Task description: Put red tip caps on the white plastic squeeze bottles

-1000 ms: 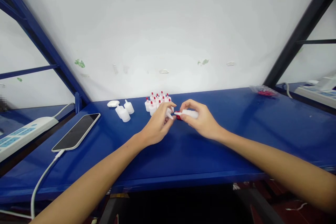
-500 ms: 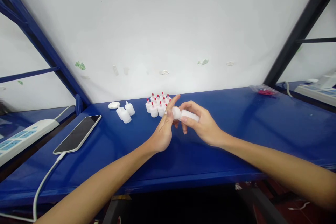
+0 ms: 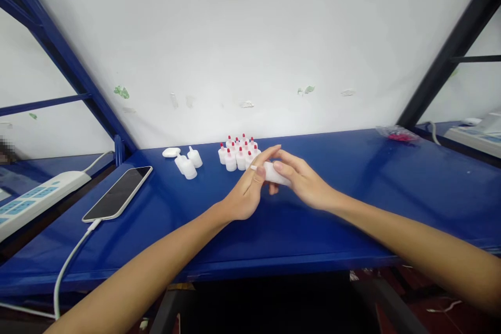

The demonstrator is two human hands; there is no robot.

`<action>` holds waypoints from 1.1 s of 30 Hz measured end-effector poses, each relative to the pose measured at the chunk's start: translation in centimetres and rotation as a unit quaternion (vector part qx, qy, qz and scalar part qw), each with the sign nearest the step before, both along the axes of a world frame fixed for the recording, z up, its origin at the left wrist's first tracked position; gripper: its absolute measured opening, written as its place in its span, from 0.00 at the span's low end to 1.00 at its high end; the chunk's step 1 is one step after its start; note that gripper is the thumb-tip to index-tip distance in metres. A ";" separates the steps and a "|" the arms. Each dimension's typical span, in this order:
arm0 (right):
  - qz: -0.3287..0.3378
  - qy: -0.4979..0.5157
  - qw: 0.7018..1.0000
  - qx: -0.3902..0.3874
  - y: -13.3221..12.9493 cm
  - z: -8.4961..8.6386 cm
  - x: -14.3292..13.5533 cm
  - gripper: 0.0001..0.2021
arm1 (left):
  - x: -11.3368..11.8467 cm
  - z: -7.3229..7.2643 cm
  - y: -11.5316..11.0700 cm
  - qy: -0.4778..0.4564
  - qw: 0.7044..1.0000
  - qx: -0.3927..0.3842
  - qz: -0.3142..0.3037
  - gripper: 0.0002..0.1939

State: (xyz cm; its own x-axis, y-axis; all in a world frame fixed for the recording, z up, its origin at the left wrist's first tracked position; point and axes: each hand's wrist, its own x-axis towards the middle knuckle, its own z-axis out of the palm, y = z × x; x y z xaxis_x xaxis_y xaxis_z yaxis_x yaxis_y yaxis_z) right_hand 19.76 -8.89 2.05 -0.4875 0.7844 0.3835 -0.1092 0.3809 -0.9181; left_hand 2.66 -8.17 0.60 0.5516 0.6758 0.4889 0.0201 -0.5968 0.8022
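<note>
Both hands meet around a white bottle (image 3: 275, 174) lying sideways above the blue table, its thin nozzle pointing left. My left hand (image 3: 248, 190) wraps the nozzle end, thumb on top. My right hand (image 3: 301, 177) grips the body from the right, its fingertips meeting those of the left. Just behind my left hand stands a group of several white bottles with red tips (image 3: 230, 160). Farther left are a few white bottles without red tips (image 3: 189, 169), beside a white rounded object (image 3: 171, 152).
A phone (image 3: 118, 194) on a white cable lies at the left of the blue table (image 3: 336, 235). A power strip (image 3: 43, 198) is at the far left. A plastic bag with red pieces (image 3: 399, 136) lies at the back right, near a dark post.
The bottle's body and nozzle part, distinct before, now look like one bottle between closer hands. My right hand has shifted left and its fingers have come to touch my left hand.
</note>
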 end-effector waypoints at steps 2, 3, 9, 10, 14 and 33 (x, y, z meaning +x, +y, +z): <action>-0.003 -0.085 0.995 0.059 0.0 0.2 0.5 0.16 | -0.5 0.4 0.3 0.032 0.998 0.047 0.030 0.33; 0.006 -0.119 0.991 0.069 -0.1 0.3 0.8 0.17 | -0.7 0.5 0.5 0.046 0.995 0.066 0.055 0.32; 0.084 -0.070 0.990 -0.085 0.2 -0.2 0.5 0.16 | -0.8 0.8 1.6 0.057 0.989 0.092 0.101 0.33; 0.078 -0.046 0.991 -0.096 0.2 -0.3 0.3 0.16 | -0.7 0.7 1.6 0.047 0.991 0.084 0.093 0.33; 0.010 -0.017 0.996 -0.088 0.5 -0.2 -0.2 0.15 | -0.1 0.1 1.6 -0.023 0.995 0.057 0.075 0.30; -0.251 -0.274 0.922 0.111 5.5 -1.1 4.2 0.23 | -1.1 -0.5 2.7 0.436 0.850 0.234 0.179 0.17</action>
State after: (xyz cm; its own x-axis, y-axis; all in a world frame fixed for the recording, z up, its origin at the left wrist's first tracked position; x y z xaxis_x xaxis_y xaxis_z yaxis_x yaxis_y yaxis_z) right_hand 23.94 -3.37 0.93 -0.2534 0.8957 0.3654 0.5891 0.4425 -0.6762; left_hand 1.59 -5.45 0.06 0.6425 0.7205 0.2609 0.7331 -0.6771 0.0644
